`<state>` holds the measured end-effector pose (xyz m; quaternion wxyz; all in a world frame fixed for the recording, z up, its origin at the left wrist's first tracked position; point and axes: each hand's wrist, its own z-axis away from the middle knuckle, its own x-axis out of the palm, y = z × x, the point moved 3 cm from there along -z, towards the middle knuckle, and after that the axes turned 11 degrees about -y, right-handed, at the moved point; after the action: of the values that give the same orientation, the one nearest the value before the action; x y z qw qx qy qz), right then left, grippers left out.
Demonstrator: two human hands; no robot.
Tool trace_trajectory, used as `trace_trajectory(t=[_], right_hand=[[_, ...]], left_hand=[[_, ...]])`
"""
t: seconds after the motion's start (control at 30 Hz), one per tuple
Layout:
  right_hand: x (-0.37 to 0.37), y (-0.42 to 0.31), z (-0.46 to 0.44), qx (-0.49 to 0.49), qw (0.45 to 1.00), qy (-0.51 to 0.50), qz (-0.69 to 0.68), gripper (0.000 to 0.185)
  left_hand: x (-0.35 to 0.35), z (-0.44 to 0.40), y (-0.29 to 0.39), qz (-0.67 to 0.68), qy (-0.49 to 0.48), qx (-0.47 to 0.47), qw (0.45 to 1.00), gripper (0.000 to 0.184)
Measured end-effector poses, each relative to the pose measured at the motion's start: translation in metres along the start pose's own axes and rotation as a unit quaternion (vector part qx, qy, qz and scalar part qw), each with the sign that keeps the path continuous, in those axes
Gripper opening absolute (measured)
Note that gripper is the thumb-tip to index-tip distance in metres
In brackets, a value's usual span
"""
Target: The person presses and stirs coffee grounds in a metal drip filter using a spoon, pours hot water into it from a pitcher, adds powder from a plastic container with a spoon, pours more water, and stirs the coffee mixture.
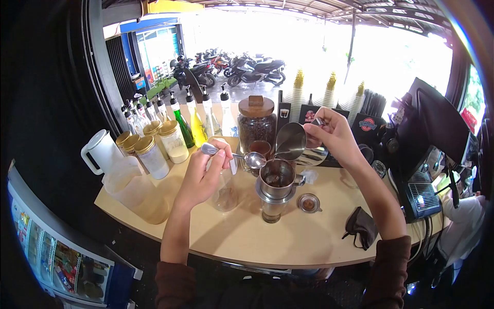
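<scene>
My left hand (210,167) is closed around the handle of a metal spoon (256,160), whose bowl hangs beside the rim of a metal drip coffee filter (278,186). Wet dark coffee grounds show inside the filter, which sits on a glass (271,211). In my right hand (329,133), a metal pitcher (291,142) is tilted with its lip over the filter. A thin stream seems to run from the lip. To the right lies a small round metal piece (309,202). A clear glass vessel (225,193) stands below my left hand.
Behind the filter is a jar of coffee beans (257,126) with a wooden lid. Gold-lidded jars (173,141), pump bottles (197,121) and a plastic jug (136,190) stand left. A black pouch-like item (361,227) lies right, near a coffee machine (419,198). Another person's sleeve (465,226) shows far right.
</scene>
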<state>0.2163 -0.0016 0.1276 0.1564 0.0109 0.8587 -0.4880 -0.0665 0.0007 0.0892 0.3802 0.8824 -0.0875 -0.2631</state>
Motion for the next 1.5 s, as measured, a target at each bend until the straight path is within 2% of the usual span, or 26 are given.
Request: trace_trajectory(t=[0.23, 0.3, 0.43, 0.5, 0.6, 1.23, 1.33, 1.4, 1.5], right_hand=[[-0.002, 0.007, -0.002, 0.029, 0.998, -0.011, 0.056, 0.018], [0.000, 0.009, -0.003, -0.010, 0.998, 0.012, 0.056, 0.026], [-0.002, 0.006, -0.001, -0.018, 0.996, 0.022, 0.079, 0.025], [-0.003, -0.001, 0.002, 0.016, 0.994, 0.030, 0.109, 0.024], [-0.010, 0.003, 0.004, 0.012, 0.991, 0.033, 0.129, 0.024], [-0.024, -0.010, 0.035, 0.011, 0.991, 0.060, 0.115, 0.027], [-0.024, -0.010, 0.042, 0.043, 0.996, 0.052, 0.053, 0.023], [-0.023, -0.009, 0.050, 0.045, 0.994, 0.082, -0.049, 0.022], [-0.032, 0.006, 0.065, 0.068, 0.981, 0.139, -0.120, 0.022]], left_hand=[[-0.001, 0.004, -0.001, 0.004, -0.004, -0.001, 1.000, 0.019], [-0.001, 0.005, -0.001, 0.004, -0.004, -0.001, 1.000, 0.019], [-0.001, 0.007, -0.003, 0.008, -0.002, 0.000, 1.000, 0.019], [-0.001, 0.008, -0.003, 0.007, 0.000, 0.000, 1.000, 0.019], [-0.001, 0.009, -0.003, 0.002, 0.000, -0.008, 1.000, 0.019], [0.014, 0.004, 0.001, 0.015, -0.005, 0.004, 1.000, 0.019], [0.016, 0.002, 0.001, -0.010, -0.010, 0.013, 1.000, 0.021], [0.018, 0.001, 0.000, -0.021, -0.009, 0.033, 0.999, 0.022], [0.022, -0.001, -0.001, -0.036, -0.010, 0.028, 0.999, 0.022]])
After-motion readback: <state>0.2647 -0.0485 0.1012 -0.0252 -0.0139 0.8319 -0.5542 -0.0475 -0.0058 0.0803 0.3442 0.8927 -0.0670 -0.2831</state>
